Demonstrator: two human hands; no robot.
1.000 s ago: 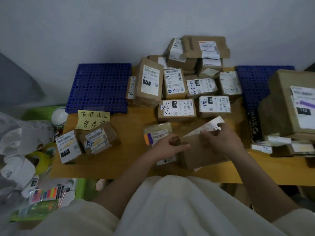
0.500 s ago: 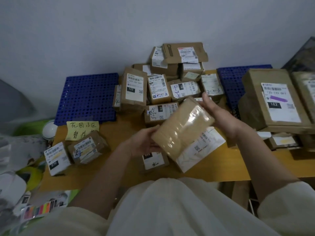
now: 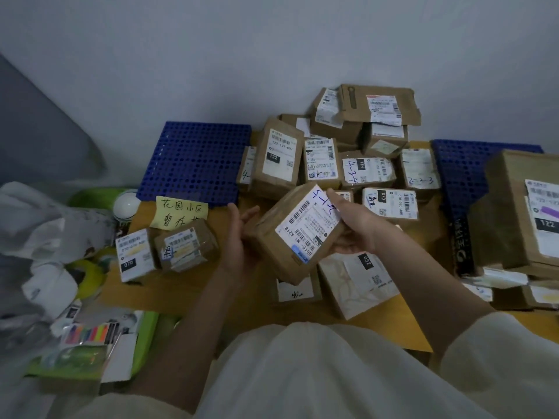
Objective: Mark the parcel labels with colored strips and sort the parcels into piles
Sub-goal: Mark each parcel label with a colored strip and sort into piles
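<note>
I hold a small brown parcel [image 3: 281, 237] above the wooden table [image 3: 193, 285], tilted, with its white label facing up. My left hand [image 3: 240, 234] cups its left end, and my right hand [image 3: 357, 222] grips its right side with the thumb over the label's top edge. A pad of colored strips [image 3: 87, 333] lies on the green tray [image 3: 145, 337] at the lower left. Two labelled parcels [image 3: 166, 252] sit by a yellow handwritten note [image 3: 181, 212]. A heap of several labelled parcels [image 3: 341, 152] stands at the back.
Two blue perforated mats [image 3: 196, 164] lie against the wall, left and right of the heap. Larger boxes [image 3: 523, 213] are stacked at the right. A white-labelled flat parcel [image 3: 360, 282] lies under my hands. Crumpled white bags [image 3: 39, 243] and a green tape roll [image 3: 90, 273] crowd the left.
The parcel was lifted off the table and turned over in both hands, so its label now faces up instead of its taped underside. The camera view shifted as well.
</note>
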